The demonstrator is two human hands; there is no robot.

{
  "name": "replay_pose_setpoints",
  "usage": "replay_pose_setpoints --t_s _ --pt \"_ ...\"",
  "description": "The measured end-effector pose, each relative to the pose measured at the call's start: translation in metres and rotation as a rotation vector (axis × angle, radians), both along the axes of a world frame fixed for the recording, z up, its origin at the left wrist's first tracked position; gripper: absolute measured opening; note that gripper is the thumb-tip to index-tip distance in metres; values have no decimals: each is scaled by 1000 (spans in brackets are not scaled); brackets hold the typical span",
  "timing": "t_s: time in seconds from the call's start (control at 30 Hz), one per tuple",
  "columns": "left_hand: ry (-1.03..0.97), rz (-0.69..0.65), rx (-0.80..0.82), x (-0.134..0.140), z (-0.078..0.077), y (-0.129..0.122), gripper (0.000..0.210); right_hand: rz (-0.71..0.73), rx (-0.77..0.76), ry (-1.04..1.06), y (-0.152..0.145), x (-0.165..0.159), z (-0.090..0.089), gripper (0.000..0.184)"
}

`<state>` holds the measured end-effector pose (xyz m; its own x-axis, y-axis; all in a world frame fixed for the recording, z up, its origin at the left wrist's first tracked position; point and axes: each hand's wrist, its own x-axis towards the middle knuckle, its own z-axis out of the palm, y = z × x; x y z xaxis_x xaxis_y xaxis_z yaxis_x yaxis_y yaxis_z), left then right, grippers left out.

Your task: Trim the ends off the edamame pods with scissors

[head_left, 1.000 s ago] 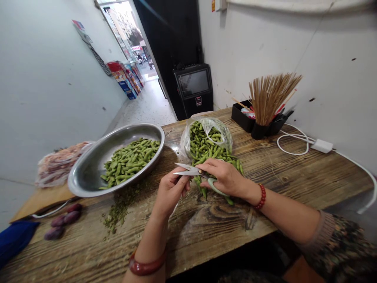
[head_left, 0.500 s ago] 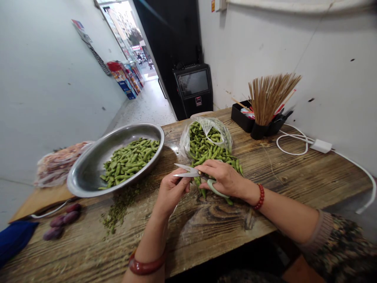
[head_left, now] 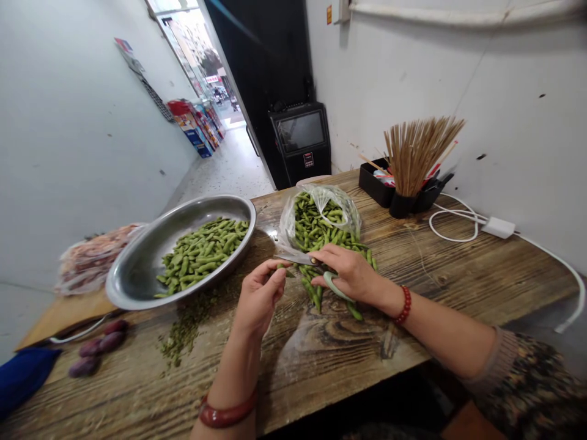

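My left hand (head_left: pixel 260 292) pinches a green soybean pod (head_left: pixel 285 269) between thumb and fingers, just below the scissor blades. Wrapped round the pale green handles of a pair of scissors (head_left: pixel 300 259) is my right hand (head_left: pixel 346 272); the blades point left and look nearly closed. Behind my hands, a clear plastic bag (head_left: pixel 287 217) lies on its side with soybean pods (head_left: pixel 321 229) spilling toward me. To the left, a tilted oval metal basin (head_left: pixel 132 269) holds a heap of pods (head_left: pixel 204 250). Small green trimmings (head_left: pixel 178 339) lie scattered beside the basin.
Plums or similar purple fruits (head_left: pixel 98 345) and a blue cloth (head_left: pixel 27 376) are at the left, near a bagged lump of meat (head_left: pixel 94 260) on a wooden board (head_left: pixel 68 315). At the back right stand bamboo skewers (head_left: pixel 419 159), a black caddy (head_left: pixel 376 186) and a white cable (head_left: pixel 499 227).
My left hand has shifted slightly left and down, away from the blades, with the pod now showing at its fingertips. The scissor blades have gone from spread to nearly closed.
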<state>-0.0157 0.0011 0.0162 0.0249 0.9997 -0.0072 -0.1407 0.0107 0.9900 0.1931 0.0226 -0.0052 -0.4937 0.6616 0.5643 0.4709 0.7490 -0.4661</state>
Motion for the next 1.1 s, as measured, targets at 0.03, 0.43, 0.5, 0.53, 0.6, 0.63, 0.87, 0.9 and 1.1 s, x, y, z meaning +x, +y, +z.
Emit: replay_pose_setpoints --t_s 0.03,0.43,0.5,0.53,0.6,0.63,0.87,0.9,1.1 --pt "-57 7 -16 0 1 0 18 -4 6 7 0 0 0 49" --pt "-208 -28 -59 2 2 0 23 47 14 -10 -5 -3 5 58" --pt "-189 -50 -62 3 1 0 23 57 14 1 -5 -3 5 59" --pt "-178 -62 -65 3 0 -1 22 61 14 6 -5 -3 5 59" --pt "-159 -81 -70 4 -1 -1 21 63 12 8 -6 -3 5 58" --pt "-154 -88 -72 4 -2 -1 21 64 10 6 -6 -3 5 56" --pt "-178 -100 -72 4 -2 -1 20 53 40 -13 -4 -2 5 46" --pt "-187 -99 -72 4 -2 0 20 48 46 -19 -3 -2 4 46" --pt "-257 -39 -69 1 2 1 19 43 26 -34 -4 -2 4 46"
